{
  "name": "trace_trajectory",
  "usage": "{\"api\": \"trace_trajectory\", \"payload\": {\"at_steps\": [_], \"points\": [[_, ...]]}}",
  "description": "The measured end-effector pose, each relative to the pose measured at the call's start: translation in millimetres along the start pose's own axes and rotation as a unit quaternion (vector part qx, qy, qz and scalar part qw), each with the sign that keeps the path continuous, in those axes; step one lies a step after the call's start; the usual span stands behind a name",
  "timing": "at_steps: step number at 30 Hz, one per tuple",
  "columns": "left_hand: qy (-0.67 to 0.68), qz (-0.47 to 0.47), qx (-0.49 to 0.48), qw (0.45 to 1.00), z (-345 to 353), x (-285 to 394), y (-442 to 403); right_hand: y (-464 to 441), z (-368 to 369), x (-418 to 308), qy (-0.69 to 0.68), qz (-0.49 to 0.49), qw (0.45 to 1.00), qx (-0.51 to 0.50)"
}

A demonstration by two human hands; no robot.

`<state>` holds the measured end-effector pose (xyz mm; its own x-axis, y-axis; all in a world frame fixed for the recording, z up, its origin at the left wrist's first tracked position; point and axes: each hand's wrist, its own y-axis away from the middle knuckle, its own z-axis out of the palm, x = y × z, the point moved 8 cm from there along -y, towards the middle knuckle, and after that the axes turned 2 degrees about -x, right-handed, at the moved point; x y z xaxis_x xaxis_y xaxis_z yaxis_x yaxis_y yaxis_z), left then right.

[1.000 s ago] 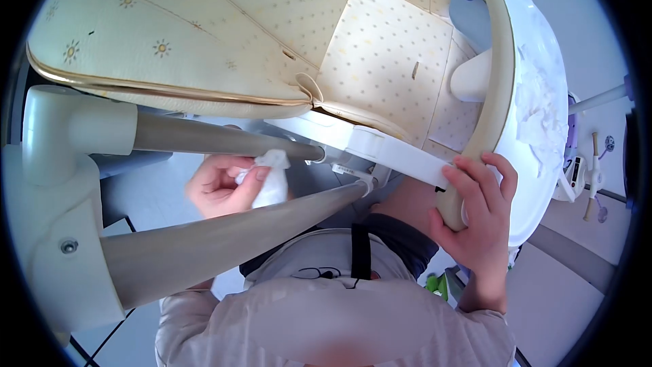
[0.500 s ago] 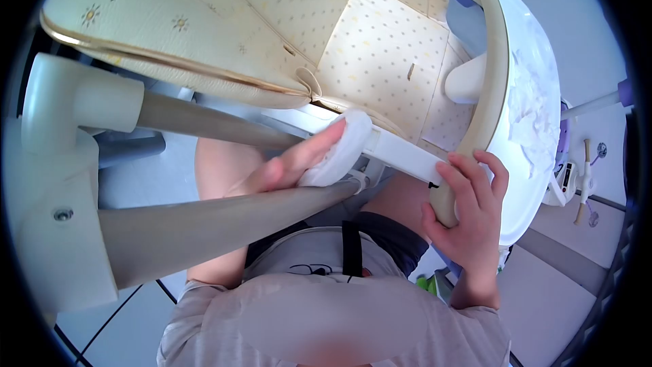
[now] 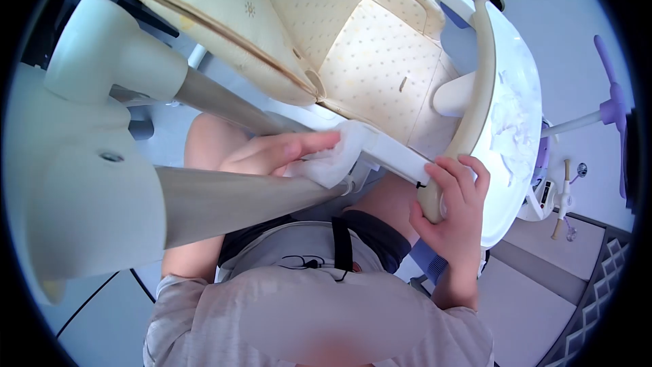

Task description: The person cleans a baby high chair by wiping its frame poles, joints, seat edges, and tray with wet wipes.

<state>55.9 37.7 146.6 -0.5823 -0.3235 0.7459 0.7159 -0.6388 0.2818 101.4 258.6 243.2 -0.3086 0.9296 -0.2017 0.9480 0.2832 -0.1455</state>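
head view: white tray (image 3: pixel 497 212) beside dotted seat (image 3: pixel 380 61), tiled floor (image 3: pixel 112 312) below.

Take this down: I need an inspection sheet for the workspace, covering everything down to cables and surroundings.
Surface: dotted cream seat, with a white side rail along its near edge.
Job's things: white cloth at the rail.
Clutter: crumpled-looking white patch on the white tray; material unclear.
Hands: left hand holds the cloth; right hand curls over the tray's beige edge.
Cables: thin dark cord-like loop near the person's waist.
Surroundings: tiled floor; purple item at far right.
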Motion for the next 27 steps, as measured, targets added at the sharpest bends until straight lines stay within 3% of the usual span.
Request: {"api": "trace_trajectory", "payload": {"at_steps": [3, 6, 9, 10, 11, 12, 14, 18, 19, 22, 24, 26, 27], "points": [[-0.022, -0.027, 0.069, 0.997, -24, -26, 13, 1, 0, 0, -0.010, 0.012, 1.000, 0.001], [-0.002, 0.020, 0.154, 0.988, -72, -71, 29, 4, -1, -4, 0.002, 0.022, 0.999, 0.023], [0.046, 0.075, 0.222, 0.971, -90, -97, 62, 28, 1, -36, -0.033, -0.117, 0.986, 0.115], [-0.047, 0.044, 0.216, 0.974, -71, -91, 66, 35, 9, -50, -0.104, -0.167, 0.974, 0.108], [-0.046, 0.016, 0.119, 0.992, -44, -91, 66, 40, 16, -65, -0.177, -0.215, 0.955, 0.101], [-0.043, -0.013, 0.019, 0.999, -19, -92, 67, 36, 28, -74, -0.225, -0.201, 0.951, 0.064], [0.015, 0.097, -0.133, 0.986, 37, -64, 55, 25, 50, -87, -0.318, -0.172, 0.932, -0.008], [0.030, 0.023, -0.228, 0.973, 58, -29, 62, 39, 19, -69, -0.300, -0.207, 0.926, 0.101], [-0.156, 0.196, -0.279, 0.927, 57, -10, 62, 42, -5, -66, -0.275, -0.225, 0.924, 0.140], [-0.220, 0.303, -0.139, 0.917, 10, 5, 79, 39, -52, -32, -0.159, -0.033, 0.944, 0.288], [-0.251, 0.307, 0.128, 0.909, 10, 20, 71, 0, -27, -42, -0.033, -0.003, 0.980, 0.197], [-0.275, 0.334, 0.223, 0.874, 20, 26, 64, -28, 30, -54, -0.096, 0.023, 0.992, 0.080], [-0.289, 0.362, 0.187, 0.866, 26, 24, 55, -35, 45, -65, -0.024, -0.008, 0.994, 0.109]]}}
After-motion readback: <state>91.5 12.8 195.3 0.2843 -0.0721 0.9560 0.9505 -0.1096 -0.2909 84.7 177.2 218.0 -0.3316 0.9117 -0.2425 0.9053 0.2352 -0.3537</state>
